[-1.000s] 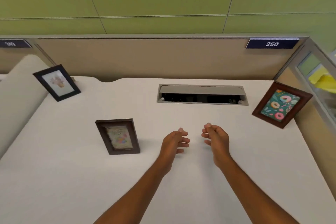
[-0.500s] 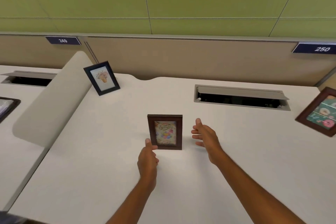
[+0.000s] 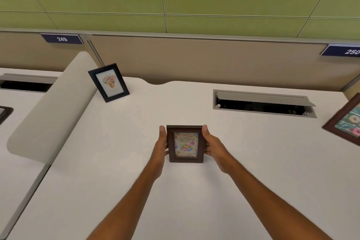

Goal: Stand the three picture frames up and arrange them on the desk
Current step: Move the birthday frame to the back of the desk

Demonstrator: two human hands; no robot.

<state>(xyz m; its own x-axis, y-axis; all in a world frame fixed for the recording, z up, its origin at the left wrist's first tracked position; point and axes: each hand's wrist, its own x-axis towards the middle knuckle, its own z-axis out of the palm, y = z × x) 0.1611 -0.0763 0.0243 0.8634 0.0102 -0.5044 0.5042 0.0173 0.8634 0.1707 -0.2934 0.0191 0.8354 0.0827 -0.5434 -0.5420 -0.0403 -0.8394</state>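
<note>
A small brown birthday frame (image 3: pixel 185 144) stands upright in the middle of the white desk (image 3: pixel 194 200). My left hand (image 3: pixel 161 147) grips its left edge and my right hand (image 3: pixel 212 145) grips its right edge. A black frame with a flower picture (image 3: pixel 108 82) stands tilted back at the desk's far left, by the divider. A brown frame with a donut picture (image 3: pixel 345 121) stands at the right edge of the view, partly cut off.
A rounded beige divider (image 3: pixel 48 111) separates this desk from the left one, where part of a dark frame (image 3: pixel 4 113) lies. An open cable hatch (image 3: pixel 263 103) sits at the back right. A tan partition (image 3: pixel 194 60) carries labels 249 and 250.
Both hands closed in from either side and took hold of the birthday frame. The view turned left, so the donut frame slid to the right edge.
</note>
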